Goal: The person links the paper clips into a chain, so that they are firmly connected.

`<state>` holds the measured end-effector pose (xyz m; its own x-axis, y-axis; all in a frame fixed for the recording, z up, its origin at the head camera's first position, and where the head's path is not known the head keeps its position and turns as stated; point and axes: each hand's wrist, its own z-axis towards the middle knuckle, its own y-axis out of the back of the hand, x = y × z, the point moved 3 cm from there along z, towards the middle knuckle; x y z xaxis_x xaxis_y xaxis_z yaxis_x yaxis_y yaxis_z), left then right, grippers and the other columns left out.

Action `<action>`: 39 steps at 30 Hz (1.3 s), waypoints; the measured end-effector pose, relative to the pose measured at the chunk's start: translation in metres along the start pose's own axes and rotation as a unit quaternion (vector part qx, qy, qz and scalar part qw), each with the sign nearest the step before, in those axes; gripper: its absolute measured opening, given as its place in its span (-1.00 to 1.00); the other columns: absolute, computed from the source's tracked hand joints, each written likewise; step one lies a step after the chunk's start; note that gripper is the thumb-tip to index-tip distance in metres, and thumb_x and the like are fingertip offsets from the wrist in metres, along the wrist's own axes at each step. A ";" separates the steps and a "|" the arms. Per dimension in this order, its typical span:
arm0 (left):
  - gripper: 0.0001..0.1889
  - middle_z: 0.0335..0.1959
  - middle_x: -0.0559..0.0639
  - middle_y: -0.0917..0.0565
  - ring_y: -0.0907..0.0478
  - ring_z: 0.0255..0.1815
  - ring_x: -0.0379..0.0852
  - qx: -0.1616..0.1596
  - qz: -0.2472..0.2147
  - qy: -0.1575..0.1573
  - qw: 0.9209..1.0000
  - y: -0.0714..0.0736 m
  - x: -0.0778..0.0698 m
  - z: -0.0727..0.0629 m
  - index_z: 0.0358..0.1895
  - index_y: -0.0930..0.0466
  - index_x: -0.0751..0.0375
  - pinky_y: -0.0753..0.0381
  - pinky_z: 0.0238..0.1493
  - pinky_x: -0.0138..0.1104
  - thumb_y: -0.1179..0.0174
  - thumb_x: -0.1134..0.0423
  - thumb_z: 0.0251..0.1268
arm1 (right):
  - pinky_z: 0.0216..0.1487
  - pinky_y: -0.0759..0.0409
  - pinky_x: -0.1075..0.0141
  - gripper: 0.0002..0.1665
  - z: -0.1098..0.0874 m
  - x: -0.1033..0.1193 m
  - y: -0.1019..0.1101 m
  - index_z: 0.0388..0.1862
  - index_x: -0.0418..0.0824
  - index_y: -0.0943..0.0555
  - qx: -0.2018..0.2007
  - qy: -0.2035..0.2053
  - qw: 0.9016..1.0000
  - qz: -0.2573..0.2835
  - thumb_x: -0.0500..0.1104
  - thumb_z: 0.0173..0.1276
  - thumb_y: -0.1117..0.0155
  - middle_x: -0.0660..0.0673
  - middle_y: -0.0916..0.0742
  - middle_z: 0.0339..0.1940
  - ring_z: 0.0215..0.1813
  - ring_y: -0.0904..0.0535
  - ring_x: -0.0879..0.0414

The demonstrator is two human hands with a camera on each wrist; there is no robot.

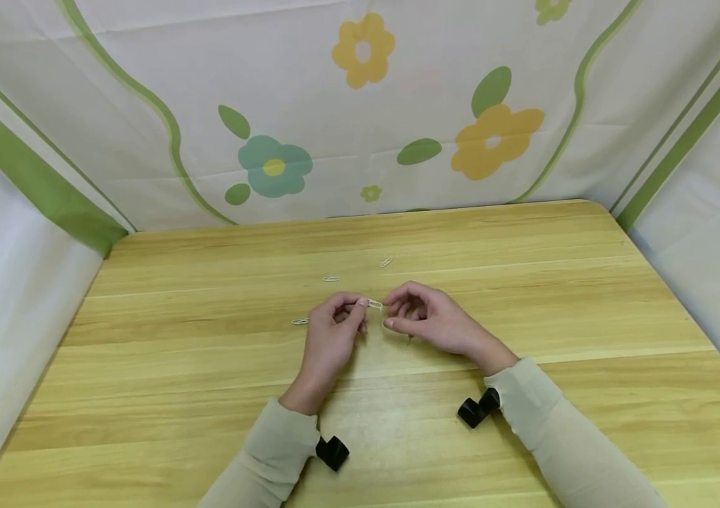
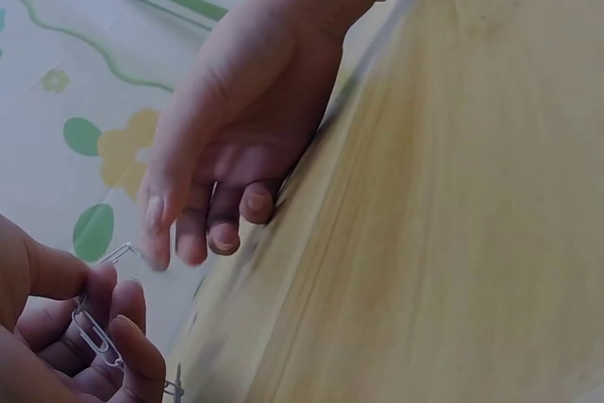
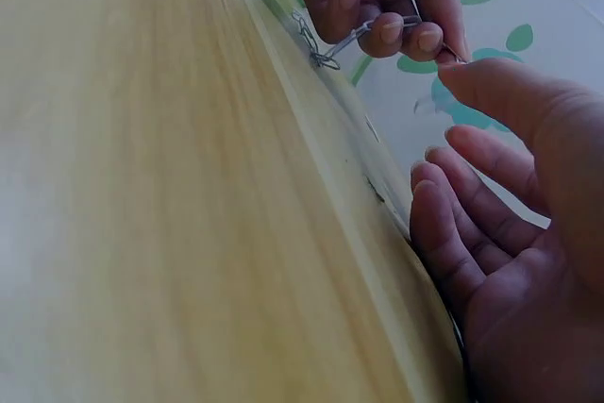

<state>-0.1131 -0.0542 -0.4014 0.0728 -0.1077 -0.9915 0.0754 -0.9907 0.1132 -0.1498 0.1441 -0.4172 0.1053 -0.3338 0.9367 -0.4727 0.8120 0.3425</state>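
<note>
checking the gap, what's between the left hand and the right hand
A paper clip juts from the left hand toward the right hand, as the head view shows; whether it touches the latter is unclear.

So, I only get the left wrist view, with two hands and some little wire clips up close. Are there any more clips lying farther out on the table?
Observer: Yes. In the head view, one loose clip and a second loose clip lie on the table, farther from the person than the left hand.
Visitor: Oh, nice! And what about right beside that hand, on its outer side?
Observer: The head view shows a further clip just left of it. I can't tell whether it is linked to the held clip.
</note>
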 end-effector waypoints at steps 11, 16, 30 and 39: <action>-0.86 -0.28 0.25 -0.74 -0.64 -0.37 -0.05 0.016 -0.001 0.005 1.000 -0.002 -0.004 -0.005 -0.05 -0.78 0.33 -0.63 -0.31 -0.41 -0.28 0.32 0.58 | -0.15 -0.70 0.30 -0.86 0.003 0.003 -0.002 -0.01 -0.04 -0.77 -0.024 0.009 0.999 -0.037 -0.12 0.50 -0.48 -0.07 -0.77 -0.08 -0.09 -0.67 0.04; -0.85 -0.32 0.16 -0.73 -0.65 -0.36 -0.03 0.000 -0.004 0.008 1.000 0.002 -0.005 -0.004 -0.05 -0.77 0.33 -0.57 -0.38 -0.44 -0.28 0.30 0.59 | -0.26 -0.68 0.30 -0.89 0.002 0.005 0.000 -0.07 -0.05 -0.78 -0.029 -0.004 0.999 -0.014 -0.07 0.55 -0.44 -0.11 -0.79 -0.14 -0.22 -0.65 0.04; -0.72 0.06 -0.08 -0.81 -0.75 0.03 -0.06 0.078 0.055 -0.020 0.995 0.006 -0.015 -0.005 0.17 -0.79 0.02 -0.68 -0.26 -0.29 -0.41 0.13 0.48 | -0.34 -0.60 0.29 -0.85 0.001 0.033 0.020 -0.07 -0.01 -0.84 -0.034 0.009 0.998 -0.050 -0.01 0.51 -0.48 -0.18 -0.83 -0.22 -0.28 -0.67 -0.09; -0.84 -0.25 0.03 -0.79 -0.62 -0.27 -0.06 0.096 0.088 -0.064 0.989 0.009 -0.024 -0.004 -0.04 -0.82 0.16 -0.60 -0.38 -0.39 -0.33 0.18 0.57 | -0.30 -0.58 0.29 -0.85 0.010 0.051 0.027 -0.07 -0.03 -0.84 0.002 0.015 0.996 -0.090 -0.03 0.52 -0.46 -0.16 -0.82 -0.23 -0.23 -0.69 -0.07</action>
<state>-0.1098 -0.0600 -0.3759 -0.0599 -0.2775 -0.9589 -0.1191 -0.9517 0.2829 -0.1657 0.1445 -0.3612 0.2135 -0.4593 0.8623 -0.4467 0.7390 0.5043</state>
